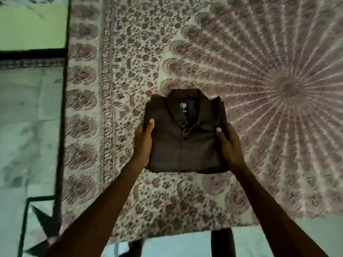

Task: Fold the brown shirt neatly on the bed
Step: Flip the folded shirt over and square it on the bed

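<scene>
While both hands hold it by its sides, the brown shirt (185, 145) sits as a compact, nearly square packet on the bed (259, 52), near the bed's near edge and a little left of the middle of the view. It is folded front up. The collar (185, 95) points away from the person and stands neatly shaped, with a small dark label (183, 107) carrying a pale emblem visible inside the neck. A line of dark buttons (185, 138) runs down the closed front to the lower fold. The cloth is a deep, plain brown and lies mostly smooth. Layers of tucked fabric show along the right edge, and the bottom edge is straight.

The left hand (143, 140) grips the shirt's left edge, thumb laid on top and the fingers hidden under the fold. The right hand (231, 143) grips the right edge in the same way, thumb on top and fingers out of sight beneath. Whether the packet rests fully on the bed or is lifted slightly cannot be told.

A pale bedspread (130, 52) with a reddish floral border and a radiating mandala covers the bed. A light tiled floor (27, 117) shows at the left.
</scene>
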